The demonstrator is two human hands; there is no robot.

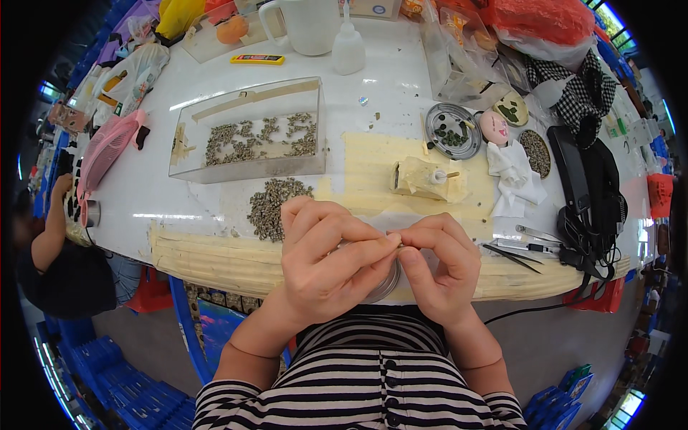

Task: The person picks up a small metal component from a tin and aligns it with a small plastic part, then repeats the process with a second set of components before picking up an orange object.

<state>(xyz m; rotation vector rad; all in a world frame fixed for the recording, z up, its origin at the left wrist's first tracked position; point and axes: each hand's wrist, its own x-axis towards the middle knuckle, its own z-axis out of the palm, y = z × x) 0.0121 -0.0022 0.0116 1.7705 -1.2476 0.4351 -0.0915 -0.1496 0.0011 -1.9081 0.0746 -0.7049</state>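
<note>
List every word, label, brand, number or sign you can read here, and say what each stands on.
No text is legible enough to quote.
Yellow flat case: dark marking, too small to read.
Pale box at the back: round blue mark, too small to read.
Orange packet: print, too blurred to read.
Pink rounded object: dark marks; cannot tell whether they are writing.

A wide fisheye view looks down from the person's head, facing forward over the striped shirt [351, 387] at the lower edge, with the left hand [322, 265] and right hand [442, 269] close, just below its centre, and the white table [393, 72] stretching beyond.
</note>
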